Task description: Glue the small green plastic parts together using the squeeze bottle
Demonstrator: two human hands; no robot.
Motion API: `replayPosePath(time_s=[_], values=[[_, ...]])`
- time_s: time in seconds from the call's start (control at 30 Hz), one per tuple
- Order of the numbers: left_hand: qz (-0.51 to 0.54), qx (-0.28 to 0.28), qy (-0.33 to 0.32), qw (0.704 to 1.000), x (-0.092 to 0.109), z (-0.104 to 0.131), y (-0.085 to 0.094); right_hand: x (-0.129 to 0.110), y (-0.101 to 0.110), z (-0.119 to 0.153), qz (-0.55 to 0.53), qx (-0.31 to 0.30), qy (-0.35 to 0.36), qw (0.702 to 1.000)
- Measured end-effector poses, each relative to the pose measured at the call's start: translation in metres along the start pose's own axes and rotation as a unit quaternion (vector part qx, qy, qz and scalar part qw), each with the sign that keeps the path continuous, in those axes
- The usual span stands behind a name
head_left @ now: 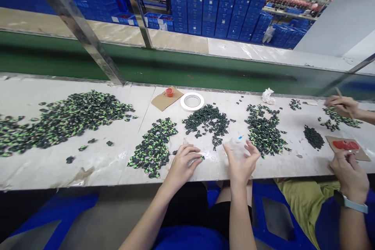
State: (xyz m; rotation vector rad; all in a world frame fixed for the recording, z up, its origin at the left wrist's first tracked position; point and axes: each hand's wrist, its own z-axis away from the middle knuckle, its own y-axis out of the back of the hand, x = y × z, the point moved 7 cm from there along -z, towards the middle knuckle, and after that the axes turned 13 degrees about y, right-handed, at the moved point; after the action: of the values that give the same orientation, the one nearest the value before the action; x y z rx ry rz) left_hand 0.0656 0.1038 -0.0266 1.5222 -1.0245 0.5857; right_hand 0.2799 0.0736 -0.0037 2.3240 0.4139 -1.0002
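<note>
My left hand is closed, thumb and fingertips pinching a small black-and-green part just above the table. A pale pointed tip shows beyond its knuckles; I cannot make out what it belongs to. In my right hand, the thumb and fingers curve around a translucent squeeze bottle with a blue tip, blurred in outline. Left of my left hand lies a heap of black-and-green parts. Small plain black parts are spread beyond both hands, and another black-and-green heap sits right of my right hand.
A roll of white tape and cardboard with a red cup lie at the back. A big heap of parts covers the left. At right, a co-worker's hands work near red material on cardboard. A metal post rises behind.
</note>
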Motion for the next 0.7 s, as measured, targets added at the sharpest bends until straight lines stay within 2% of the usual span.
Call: replayPosePath(time_s=[0.07,0.17,0.23,0.37,0.47,0.6,0.7], values=[[0.001,-0.003,-0.001,1.000,0.000,0.000,-0.001,-0.014,0.007,0.011,0.088,0.003,0.047,0.995],[0.003,-0.009,-0.006,1.000,-0.001,0.000,-0.002,-0.027,-0.006,0.028,0.150,-0.092,0.083,0.981],[0.003,-0.013,-0.005,1.000,-0.002,0.001,-0.003,-0.030,-0.019,0.037,0.161,-0.150,0.081,0.972],[0.007,-0.020,-0.003,1.000,-0.004,0.001,-0.004,-0.025,-0.034,0.040,0.172,-0.179,0.061,0.967],[0.011,-0.017,0.001,1.000,-0.005,0.001,-0.004,-0.022,-0.038,0.037,0.152,-0.185,0.065,0.969],[0.012,-0.010,0.013,1.000,-0.008,0.000,-0.003,-0.023,-0.034,0.036,0.056,-0.181,0.088,0.978],[0.016,-0.012,0.020,1.000,-0.008,0.000,-0.004,-0.019,-0.033,0.040,-0.022,-0.210,0.048,0.976]])
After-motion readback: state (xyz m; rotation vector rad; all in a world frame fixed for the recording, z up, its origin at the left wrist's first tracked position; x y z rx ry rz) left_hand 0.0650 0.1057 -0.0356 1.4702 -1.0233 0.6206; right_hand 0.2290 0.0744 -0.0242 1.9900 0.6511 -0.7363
